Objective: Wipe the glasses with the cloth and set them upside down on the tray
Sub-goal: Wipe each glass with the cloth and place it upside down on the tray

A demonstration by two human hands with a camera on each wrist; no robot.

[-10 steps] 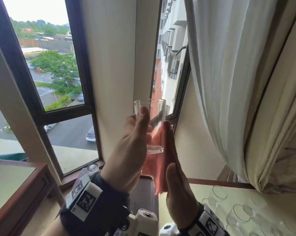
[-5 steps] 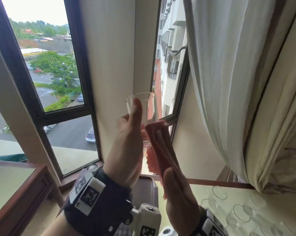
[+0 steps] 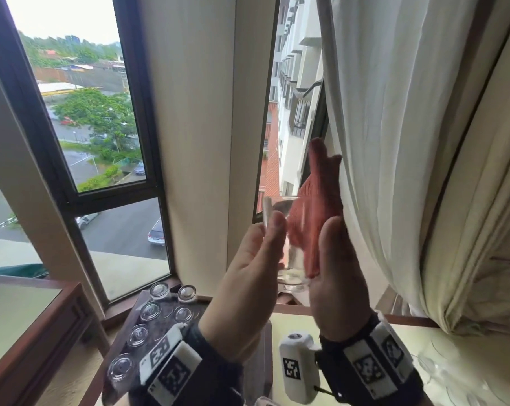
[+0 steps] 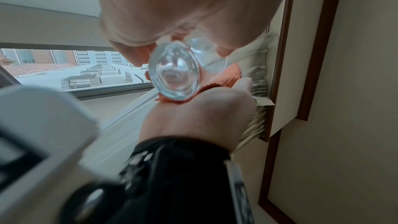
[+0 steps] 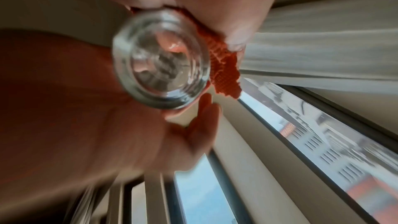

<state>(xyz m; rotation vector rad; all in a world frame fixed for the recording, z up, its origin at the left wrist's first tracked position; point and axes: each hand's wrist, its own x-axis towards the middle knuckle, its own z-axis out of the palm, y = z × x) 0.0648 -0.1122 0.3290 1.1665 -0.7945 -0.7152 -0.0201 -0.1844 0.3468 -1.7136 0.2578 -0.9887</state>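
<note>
The left hand point(image 3: 249, 276) held a clear tumbler point(image 3: 289, 247) upright in the air in front of the window point(image 3: 101, 142), thumb on the near wall and the other fingers curled round the far side — probably raised against the daylight so that smears would show. The right hand point(image 3: 334, 268) lay flat along the tumbler's right side, its straight fingers pressing an orange-red waffle-weave cloth point(image 3: 315, 209) against the glass; one corner of the cloth stood up above the rim. Holding with one hand and wiping with the other would let the tumbler be turned under the cloth.

The tumbler was plain, straight-walled and colourless, with a thick heavy base point(image 5: 160, 64) that showed ringed reflections in the right wrist view.

Below the tumbler, toward the person, a dark tray point(image 3: 160, 317) stood on the worktop with six glasses point(image 3: 138, 335) already bottom-up in two rows — so this one looked like a later piece, not yet ready to be turned over.
</note>
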